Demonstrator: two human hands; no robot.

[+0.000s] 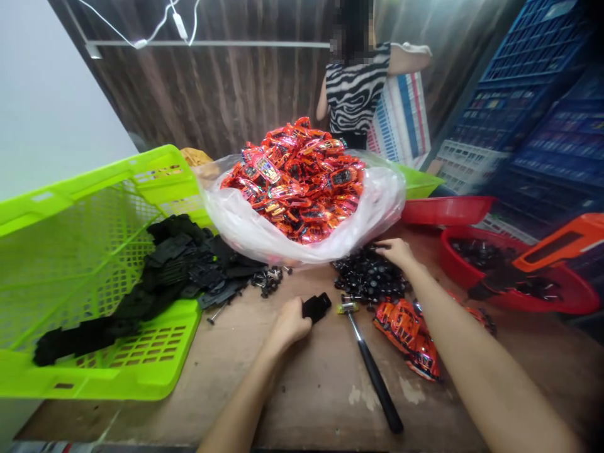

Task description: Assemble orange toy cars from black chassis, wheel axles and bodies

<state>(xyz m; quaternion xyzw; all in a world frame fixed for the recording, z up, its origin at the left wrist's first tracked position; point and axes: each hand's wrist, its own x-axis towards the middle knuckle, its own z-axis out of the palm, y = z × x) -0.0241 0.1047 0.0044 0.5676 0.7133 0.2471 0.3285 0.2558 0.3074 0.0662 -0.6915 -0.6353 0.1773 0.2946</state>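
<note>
My left hand [289, 324] is closed around a flat black plastic piece [317, 306] on the wooden table. My right hand [396, 250] reaches into a heap of small black wheels [368, 280], its fingers curled down on them; what it grips is hidden. Between my arms lies a small hammer [370, 365] with a black handle. A few shiny red toy car shells [411, 336] lie to the right of the hammer. A large clear bag [255, 233] heaped with many red shells [302, 176] stands behind my hands.
A tipped green crate [94, 277] at the left spills black plastic pieces [184, 264]. Red basins [533, 292] with black parts sit at the right, blue crates [542, 113] behind them. A person in a striped top [356, 88] stands beyond the bag.
</note>
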